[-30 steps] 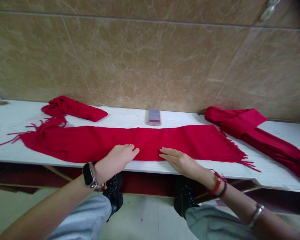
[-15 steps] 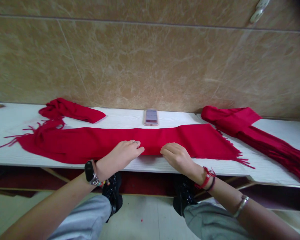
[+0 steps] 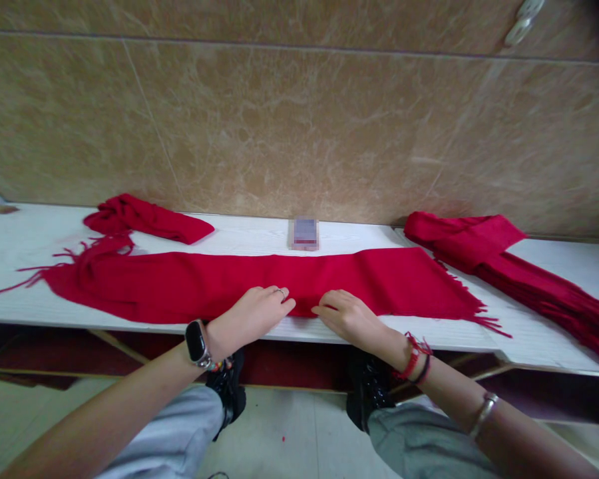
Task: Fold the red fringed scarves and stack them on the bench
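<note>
A long red scarf [image 3: 164,286] with fringed ends lies stretched lengthwise along a white wooden bench top [image 3: 259,234]. Its left end is bunched, while the right part lies flat. My left hand [image 3: 254,315], with a ring on one finger and a watch at the wrist, is closed on the scarf's near edge around the middle. A short way to the right, my right hand [image 3: 347,319] pinches the same edge, fingers bent downward. The fingertips are partly hidden on both hands.
A phone-like flat object [image 3: 304,234], blurred out, lies behind the scarf by the tiled wall [image 3: 299,126]. Another bunch of red cloth [image 3: 164,221] lies at the back left. On the right is a folded red fringed scarf [image 3: 472,243]. Open shelf space shows below the bench.
Both hands have come slightly nearer together and toward the bench's front edge. The scarf's middle near edge has shifted a little toward me. The view has moved slightly.
</note>
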Action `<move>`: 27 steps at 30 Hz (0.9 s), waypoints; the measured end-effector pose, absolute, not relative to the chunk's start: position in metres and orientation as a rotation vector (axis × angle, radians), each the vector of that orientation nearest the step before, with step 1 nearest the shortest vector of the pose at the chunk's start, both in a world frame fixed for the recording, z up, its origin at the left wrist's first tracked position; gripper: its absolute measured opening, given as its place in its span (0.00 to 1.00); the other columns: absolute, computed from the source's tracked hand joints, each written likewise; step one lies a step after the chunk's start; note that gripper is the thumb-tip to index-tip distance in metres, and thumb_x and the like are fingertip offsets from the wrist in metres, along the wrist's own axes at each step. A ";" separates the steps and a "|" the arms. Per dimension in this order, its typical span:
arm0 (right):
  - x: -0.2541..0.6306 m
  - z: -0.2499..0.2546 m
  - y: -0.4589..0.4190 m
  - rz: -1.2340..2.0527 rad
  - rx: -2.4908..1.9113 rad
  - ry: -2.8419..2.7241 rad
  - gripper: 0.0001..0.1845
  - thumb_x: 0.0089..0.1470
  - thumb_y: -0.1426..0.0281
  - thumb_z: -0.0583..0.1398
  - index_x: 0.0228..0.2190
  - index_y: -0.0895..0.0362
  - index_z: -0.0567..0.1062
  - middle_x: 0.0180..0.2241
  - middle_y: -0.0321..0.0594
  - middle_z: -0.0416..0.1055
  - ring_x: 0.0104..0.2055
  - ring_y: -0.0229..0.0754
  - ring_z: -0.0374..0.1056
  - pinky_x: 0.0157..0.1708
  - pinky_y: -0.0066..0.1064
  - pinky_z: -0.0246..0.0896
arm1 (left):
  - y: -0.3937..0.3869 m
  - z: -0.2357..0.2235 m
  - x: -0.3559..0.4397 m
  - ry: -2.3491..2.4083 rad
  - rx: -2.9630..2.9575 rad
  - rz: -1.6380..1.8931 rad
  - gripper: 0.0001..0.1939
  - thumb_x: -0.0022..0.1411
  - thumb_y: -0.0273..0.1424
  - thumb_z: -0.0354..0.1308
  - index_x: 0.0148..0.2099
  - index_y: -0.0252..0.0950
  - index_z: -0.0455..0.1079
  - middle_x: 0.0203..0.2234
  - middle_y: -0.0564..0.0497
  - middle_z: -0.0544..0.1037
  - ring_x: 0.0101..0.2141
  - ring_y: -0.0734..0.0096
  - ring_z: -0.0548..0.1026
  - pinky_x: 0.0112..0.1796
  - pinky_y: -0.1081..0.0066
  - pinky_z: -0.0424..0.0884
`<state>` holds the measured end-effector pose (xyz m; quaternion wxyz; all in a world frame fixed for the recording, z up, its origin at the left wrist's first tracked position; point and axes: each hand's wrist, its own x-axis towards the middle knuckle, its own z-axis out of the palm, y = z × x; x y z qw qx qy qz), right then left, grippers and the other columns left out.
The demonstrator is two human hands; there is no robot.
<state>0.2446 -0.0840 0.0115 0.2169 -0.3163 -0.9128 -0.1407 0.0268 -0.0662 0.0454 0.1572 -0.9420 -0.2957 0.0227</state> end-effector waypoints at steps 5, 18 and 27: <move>0.241 0.013 -0.082 -0.504 -0.830 -2.410 0.12 0.58 0.76 0.50 0.31 0.61 0.73 0.31 0.46 0.71 0.37 0.43 0.66 0.38 0.36 0.62 | -0.070 0.050 0.034 -0.773 -2.619 0.008 0.08 0.60 0.21 0.50 0.41 0.35 0.64 0.38 0.46 0.70 0.42 0.63 0.69 0.38 0.66 0.67; 0.244 0.008 -0.075 0.140 -0.830 -2.532 0.14 0.57 0.71 0.52 0.42 0.58 0.73 0.49 0.46 0.68 0.54 0.43 0.60 0.54 0.41 0.54 | -0.057 0.062 0.013 -0.891 -3.103 0.266 0.15 0.64 0.29 0.43 0.51 0.37 0.64 0.46 0.47 0.68 0.46 0.68 0.68 0.47 0.70 0.62; 0.219 0.017 -0.059 0.098 -1.208 -2.519 0.19 0.58 0.66 0.50 0.47 0.59 0.70 0.51 0.48 0.65 0.55 0.47 0.58 0.54 0.43 0.52 | -0.058 0.054 0.020 -1.704 -2.810 0.553 0.33 0.59 0.49 0.44 0.64 0.48 0.43 0.63 0.48 0.40 0.59 0.38 0.42 0.48 0.43 0.56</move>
